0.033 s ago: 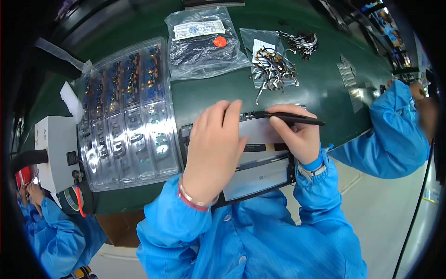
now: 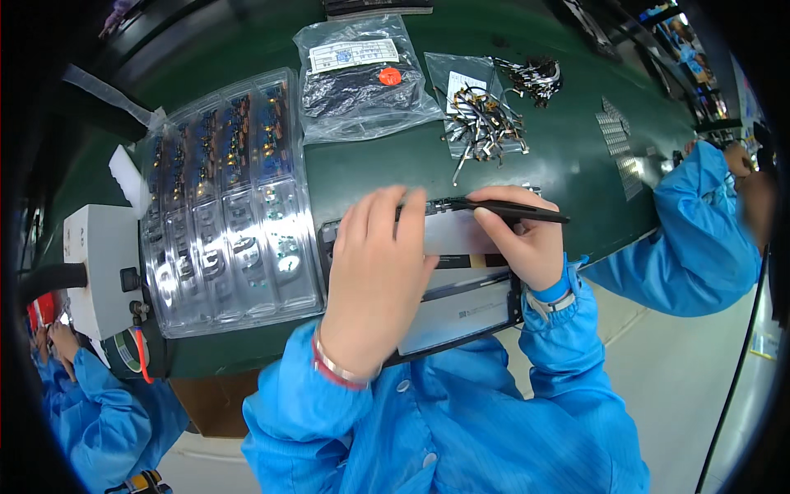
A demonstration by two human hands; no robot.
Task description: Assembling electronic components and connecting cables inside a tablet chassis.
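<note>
My right hand (image 2: 528,245) is closed around black tweezers (image 2: 527,212), whose tip points left to the far edge of an opened flat device (image 2: 467,232). The device has a long pale panel and a dark strip with small parts along its far edge. Across its left part lies my left hand (image 2: 377,276), fingers stretched out toward that far edge and slightly blurred; it hides what is beneath. Nearer me lies a second pale panel (image 2: 465,313) in a dark frame, partly covered by my left wrist.
Left stands a clear compartment tray (image 2: 311,292) of small circuit parts, beside a white box (image 2: 103,263) with a hose. Farther back lie a plastic bag (image 2: 362,103), a heap of flex cables (image 2: 485,123) and another cable bundle (image 2: 539,78). Blue-sleeved people (image 2: 704,235) sit on both sides.
My left fingers have drawn slightly toward me. My right hand and the tweezers have shifted a little to the left.
</note>
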